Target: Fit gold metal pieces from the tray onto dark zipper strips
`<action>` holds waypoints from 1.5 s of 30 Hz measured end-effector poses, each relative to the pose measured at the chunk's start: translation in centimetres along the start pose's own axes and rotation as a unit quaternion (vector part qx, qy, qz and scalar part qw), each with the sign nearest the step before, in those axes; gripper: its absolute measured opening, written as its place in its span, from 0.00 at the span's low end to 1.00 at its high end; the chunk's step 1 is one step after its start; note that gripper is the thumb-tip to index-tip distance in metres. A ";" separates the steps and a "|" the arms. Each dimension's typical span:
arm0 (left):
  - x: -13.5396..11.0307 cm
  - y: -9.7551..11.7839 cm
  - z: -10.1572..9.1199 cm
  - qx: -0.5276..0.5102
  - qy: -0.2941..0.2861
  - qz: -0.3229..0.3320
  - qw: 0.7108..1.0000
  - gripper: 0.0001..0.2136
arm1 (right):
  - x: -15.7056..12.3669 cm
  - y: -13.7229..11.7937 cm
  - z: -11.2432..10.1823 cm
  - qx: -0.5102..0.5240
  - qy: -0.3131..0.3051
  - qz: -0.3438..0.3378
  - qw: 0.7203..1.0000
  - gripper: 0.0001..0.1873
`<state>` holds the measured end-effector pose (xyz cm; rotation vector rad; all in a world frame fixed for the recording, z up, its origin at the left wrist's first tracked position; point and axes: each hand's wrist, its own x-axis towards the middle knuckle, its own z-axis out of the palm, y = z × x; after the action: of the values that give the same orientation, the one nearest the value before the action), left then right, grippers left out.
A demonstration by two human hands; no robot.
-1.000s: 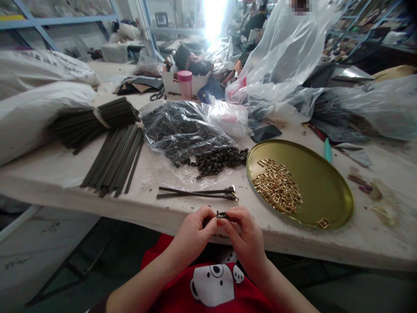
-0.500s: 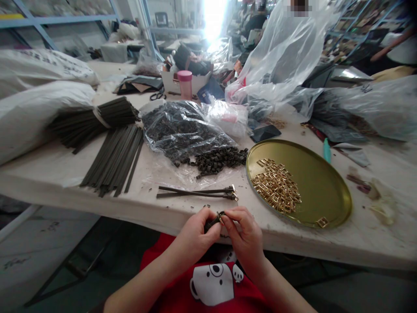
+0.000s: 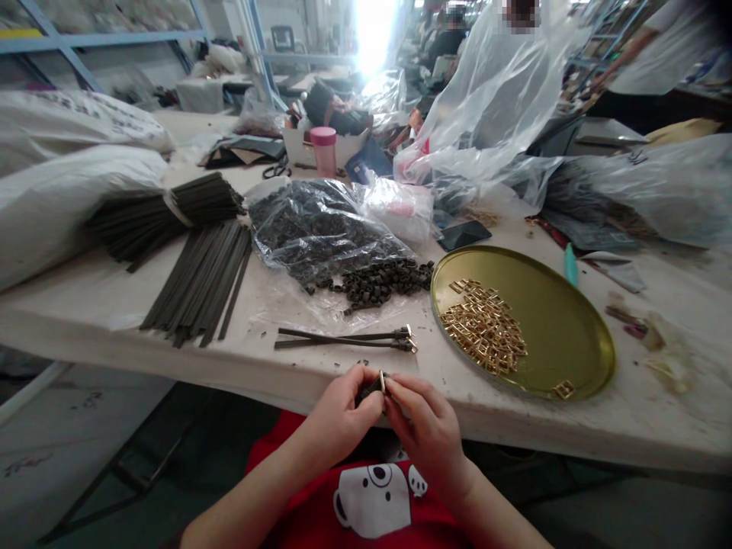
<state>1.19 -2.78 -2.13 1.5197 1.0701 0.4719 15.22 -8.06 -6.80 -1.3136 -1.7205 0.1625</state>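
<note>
Just past the table's front edge, my left hand (image 3: pixel 341 410) is closed around a dark strap (image 3: pixel 366 392), its thumb pressed on top. A small gold buckle (image 3: pixel 383 380) stands edge-on at the end of that strap. My right hand (image 3: pixel 428 427) meets it from the right, thumb and fingertips pinched at the buckle; the fingers partly hide the strap's end. Beyond my hands, a few dark straps with gold buckles (image 3: pixel 343 338) lie crossed on the table. To the right, a round gold tray (image 3: pixel 563 324) bears a heap of gold buckles (image 3: pixel 483 328).
Loose dark strips (image 3: pixel 200 282) and a tied bundle (image 3: pixel 171 210) lie left. Small dark loops (image 3: pixel 383 284) spill from a clear plastic bag (image 3: pixel 325 221). Behind are a pink-lidded jar (image 3: pixel 325 152), a phone (image 3: pixel 466 235) and large clear bags (image 3: pixel 492 99). Other people are farther back.
My right fingers have shifted slightly left and down against the buckle, which now stands more upright. The left hand keeps its hold. A person at the back right has moved.
</note>
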 end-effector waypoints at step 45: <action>-0.6 -0.7 1.6 0.161 0.008 0.035 0.986 0.03 | -0.4 0.9 -0.2 -0.057 0.008 -0.030 0.998 0.16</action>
<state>1.93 -4.28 -3.00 1.8443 1.1481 0.3715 15.97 -8.15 -7.43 -1.3411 -1.7756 0.0193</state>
